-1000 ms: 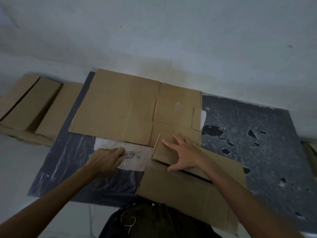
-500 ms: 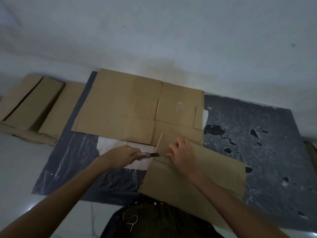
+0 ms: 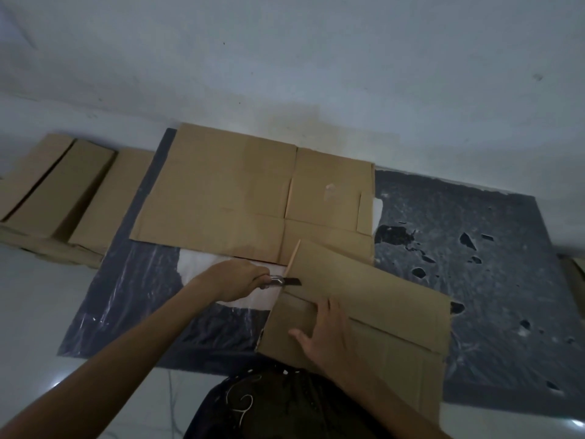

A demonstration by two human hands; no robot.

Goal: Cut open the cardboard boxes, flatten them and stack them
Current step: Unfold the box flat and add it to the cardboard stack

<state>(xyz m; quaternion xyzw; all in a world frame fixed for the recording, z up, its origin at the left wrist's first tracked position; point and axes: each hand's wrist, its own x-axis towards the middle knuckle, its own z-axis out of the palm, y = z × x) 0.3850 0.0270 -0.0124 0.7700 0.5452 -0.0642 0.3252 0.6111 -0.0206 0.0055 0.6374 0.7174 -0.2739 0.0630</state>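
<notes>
A brown cardboard box (image 3: 389, 299) lies collapsed on the dark mat in front of me, one small flap standing up at its left edge. My left hand (image 3: 234, 278) grips a utility knife (image 3: 283, 281), whose dark blade reaches the box's left edge at the flap seam. My right hand (image 3: 326, 335) presses flat on the box's near left part, fingers straight. Behind the box a flattened cardboard sheet (image 3: 228, 194) lies spread on the mat.
A torn dark plastic mat (image 3: 474, 280) covers the pale floor, with white paper (image 3: 202, 267) under my left hand. More cardboard boxes (image 3: 63, 191) lie at the far left. A white wall (image 3: 316, 64) rises behind. Another cardboard edge (image 3: 574, 280) shows at the right.
My left hand moved the knife right until its blade reached the box's edge. My right hand slid from the flap back toward me and now presses the box's near part.
</notes>
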